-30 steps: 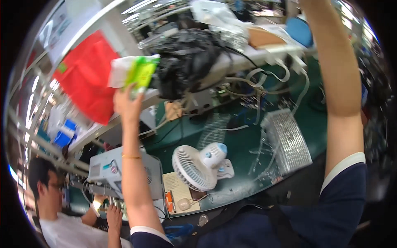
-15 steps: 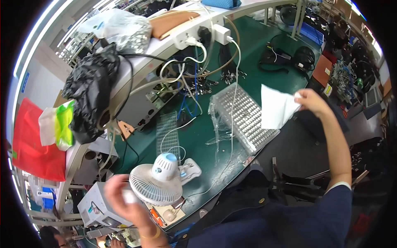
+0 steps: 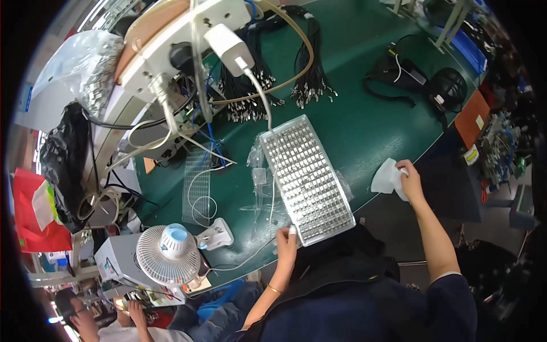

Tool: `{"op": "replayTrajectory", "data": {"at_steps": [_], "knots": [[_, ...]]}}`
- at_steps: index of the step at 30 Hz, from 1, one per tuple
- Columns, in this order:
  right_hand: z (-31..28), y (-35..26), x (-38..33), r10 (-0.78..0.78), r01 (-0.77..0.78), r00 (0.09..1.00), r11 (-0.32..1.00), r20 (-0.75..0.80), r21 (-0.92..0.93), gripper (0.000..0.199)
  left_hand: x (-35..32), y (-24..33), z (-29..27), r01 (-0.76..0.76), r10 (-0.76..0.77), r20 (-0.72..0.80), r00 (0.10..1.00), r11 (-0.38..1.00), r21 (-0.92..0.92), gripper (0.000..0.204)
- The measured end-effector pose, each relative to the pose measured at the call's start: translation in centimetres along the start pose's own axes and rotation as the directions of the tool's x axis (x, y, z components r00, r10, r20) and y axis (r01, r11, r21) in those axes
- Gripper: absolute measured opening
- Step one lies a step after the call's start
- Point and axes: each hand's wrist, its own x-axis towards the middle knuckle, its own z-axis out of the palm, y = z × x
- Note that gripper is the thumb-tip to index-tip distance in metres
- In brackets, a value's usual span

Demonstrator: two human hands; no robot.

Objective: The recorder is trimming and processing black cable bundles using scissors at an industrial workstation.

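Note:
A clear plastic tray [image 3: 310, 182] holds rows of small metallic parts and lies at a slant on the green table, its near end close to my body. At its near left corner is my left hand [image 3: 286, 246], fingers closed at the tray's edge; a white cover sits on one fingertip. To the right of the tray, my right hand [image 3: 411, 181] pinches a crumpled white sheet [image 3: 388, 178] by the table's edge. I cannot make out whether this is paper or cloth. Thin clear plastic film [image 3: 259, 176] lies along the tray's left side.
A white clip fan [image 3: 168, 253] stands left, with an empty clear tray [image 3: 196, 185] behind it. A white adapter [image 3: 229, 50] and its cable hang over the table. Black cable bundles [image 3: 310, 68] lie behind; black headgear [image 3: 447, 91] is far right. Another person [image 3: 134, 316] sits lower left.
My left hand has moved from beside the fan to the tray's near corner. My right hand has lowered the white sheet, now more crumpled. The view has shifted, and the tray appears closer to me.

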Motion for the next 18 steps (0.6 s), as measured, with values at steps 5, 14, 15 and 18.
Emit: {"op": "replayTrajectory", "data": {"at_steps": [5, 14, 15, 18], "knots": [[5.4, 1.0, -0.2, 0.005, -0.041, 0.953, 0.993, 0.304, 0.114, 0.034, 1.1, 1.7, 3.3, -0.136, 0.06, -0.327, 0.943, 0.967, -0.216, 0.058], [15.4, -2.1, -6.3, 0.21, -0.608, 0.767, 0.539, 0.606, 0.583, 0.046, 4.8, 0.6, 4.0, 0.093, -0.026, 0.115, 0.993, 0.769, -0.632, 0.071], [15.0, -3.3, -6.7, 0.125, -0.722, 0.663, 0.367, 0.738, 0.586, 0.049, 4.6, 0.8, 4.0, 0.1, -0.03, 0.12, 0.992, 0.769, -0.631, 0.071], [16.6, -1.8, -7.5, 0.114, -0.545, 0.783, 0.601, 0.612, 0.585, 0.045, 3.5, 2.6, 4.4, 0.113, -0.019, 0.156, 0.988, 0.774, -0.623, 0.073]]}}
